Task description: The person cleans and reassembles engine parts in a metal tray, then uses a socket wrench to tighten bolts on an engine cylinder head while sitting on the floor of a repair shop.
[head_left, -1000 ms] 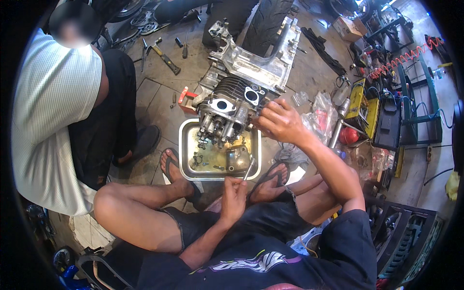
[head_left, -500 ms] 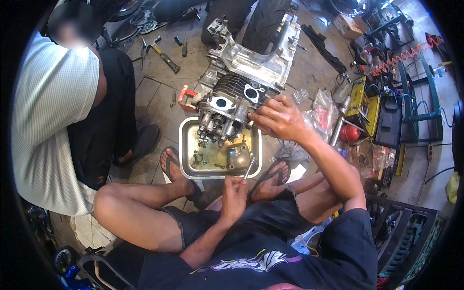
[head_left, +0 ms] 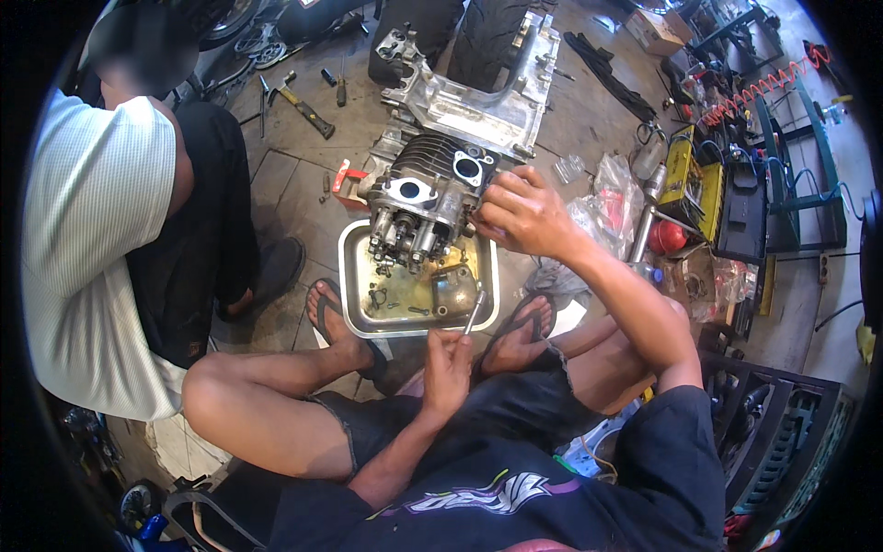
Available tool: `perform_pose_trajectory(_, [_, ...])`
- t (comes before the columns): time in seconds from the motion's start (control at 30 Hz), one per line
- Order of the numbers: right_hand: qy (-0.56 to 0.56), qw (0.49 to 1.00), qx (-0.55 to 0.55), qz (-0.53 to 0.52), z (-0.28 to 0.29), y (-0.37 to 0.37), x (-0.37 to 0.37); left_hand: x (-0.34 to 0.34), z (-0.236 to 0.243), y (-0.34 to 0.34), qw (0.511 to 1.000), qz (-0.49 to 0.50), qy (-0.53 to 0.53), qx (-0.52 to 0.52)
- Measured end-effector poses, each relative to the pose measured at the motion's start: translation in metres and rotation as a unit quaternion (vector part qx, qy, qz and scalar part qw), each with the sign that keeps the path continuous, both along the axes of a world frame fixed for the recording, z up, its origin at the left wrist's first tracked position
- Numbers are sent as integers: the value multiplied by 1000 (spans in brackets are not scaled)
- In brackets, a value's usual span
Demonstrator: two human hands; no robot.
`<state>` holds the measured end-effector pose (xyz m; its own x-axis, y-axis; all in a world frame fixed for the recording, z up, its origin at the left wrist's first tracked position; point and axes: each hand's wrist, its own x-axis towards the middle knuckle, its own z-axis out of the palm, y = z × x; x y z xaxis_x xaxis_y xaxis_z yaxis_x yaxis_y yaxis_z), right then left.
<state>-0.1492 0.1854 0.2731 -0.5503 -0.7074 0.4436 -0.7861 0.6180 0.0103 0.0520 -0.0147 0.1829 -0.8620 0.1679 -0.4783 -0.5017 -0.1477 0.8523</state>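
Observation:
My left hand [head_left: 446, 373] is closed around a slim metal rod-like tool [head_left: 475, 314], which points up over the near edge of a metal tray [head_left: 344, 299]. Beyond the tray stands a motorcycle engine [head_left: 430, 156] with a finned cylinder, two round ports and exposed valve gear. My right hand [head_left: 522, 213] is at the right side of its cylinder head, fingers bent together against it. Whatever lies between those fingertips is hidden. Inside the tray, in yellowish fluid, lie a metal cover [head_left: 453, 292] and several small bolts [head_left: 418, 310].
Another person in a white shirt [head_left: 101, 212] squats at the left. A hammer [head_left: 307, 112] and a screwdriver [head_left: 341, 83] lie on the far floor. Plastic bags [head_left: 614, 198], a yellow toolbox [head_left: 682, 184] and a red coiled hose [head_left: 768, 87] are to the right.
The view has shifted slightly. My right hand stays at the engine's right side with its fingers a little changed, and my left hand keeps hold of the rod-like tool.

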Motion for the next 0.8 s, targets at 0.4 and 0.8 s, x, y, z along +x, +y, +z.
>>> perform_pose_trajectory(0.4, [-16,998,-58,-10,2,-5,3,1,-1,1,1000,6,7,-1])
perform_pose_trajectory(0.8, [11,999,-5,31,-31,0,22,1,-4,2,999,20,24,-8])
